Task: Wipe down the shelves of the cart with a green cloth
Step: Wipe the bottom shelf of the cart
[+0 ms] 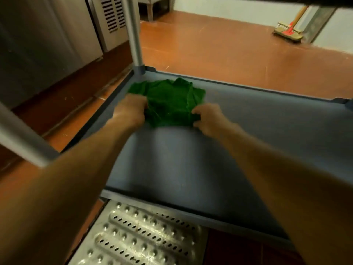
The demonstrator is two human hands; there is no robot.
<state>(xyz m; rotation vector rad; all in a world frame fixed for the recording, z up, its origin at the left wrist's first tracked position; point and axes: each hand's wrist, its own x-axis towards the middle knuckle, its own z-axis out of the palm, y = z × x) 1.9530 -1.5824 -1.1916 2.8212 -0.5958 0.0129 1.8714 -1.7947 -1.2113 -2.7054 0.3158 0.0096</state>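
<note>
Nearest, perforated steel floor grate (137,236) lies below grey-blue plastic cart shelf (181,159). Toward shelf's far-left corner: left hand (129,111) grip curled round crumpled green cloth (170,100), right hand (208,119) grip pinching it. Beyond shelf, wooden-handled bristle broom (288,32).

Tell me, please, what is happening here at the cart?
A person is reaching into the cart with both hands on a green cloth, which lies bunched on the grey shelf near its far left corner. The left hand grips the cloth's left side, and the right hand pinches its right edge. A broom stands on the floor beyond.
</note>
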